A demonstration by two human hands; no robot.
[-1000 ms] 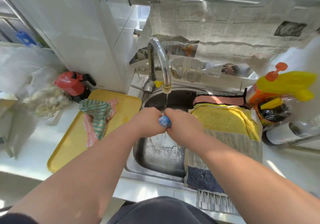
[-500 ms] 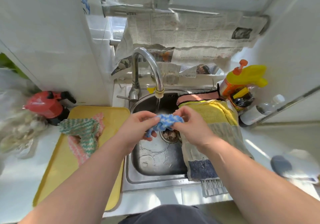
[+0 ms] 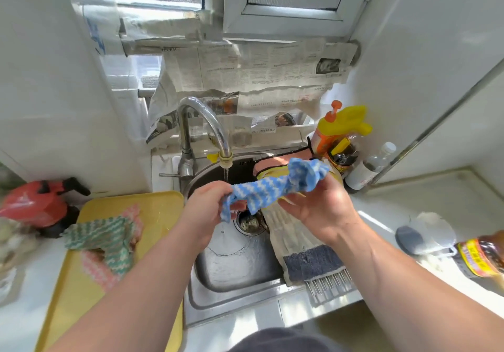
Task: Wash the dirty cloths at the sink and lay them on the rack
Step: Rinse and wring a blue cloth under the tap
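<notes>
A second ago we have the blue cloth (image 3: 275, 188) balled tight between both fists, directly under the running stream. Now it is pulled out into a twisted band that spans from one hand to the other, and it has left the water. The tap (image 3: 207, 122) is running just beyond the left hand (image 3: 210, 207), with nothing under it.

Our left hand pinches the near, lower end of the cloth with its fingers curled around it. Our right hand (image 3: 321, 207) is turned palm up and holds the bunched far end. Its fingertips are hidden behind the fabric, so we judge the grip from the cloth's tension.

We read this shift as the end of rinsing and wringing for this piece, with spreading and laying out next. The rack (image 3: 327, 286) sits below the right hand and wrist, already carrying a beige towel (image 3: 291, 242) draped over it. A free spot must be found beside or on top of that towel.

Outward of the left forearm, a green cloth (image 3: 103, 234) and a pink cloth (image 3: 95, 267) lie on the yellow tray (image 3: 158, 204). They are apparently unwashed, so the job is far from finished.
</notes>
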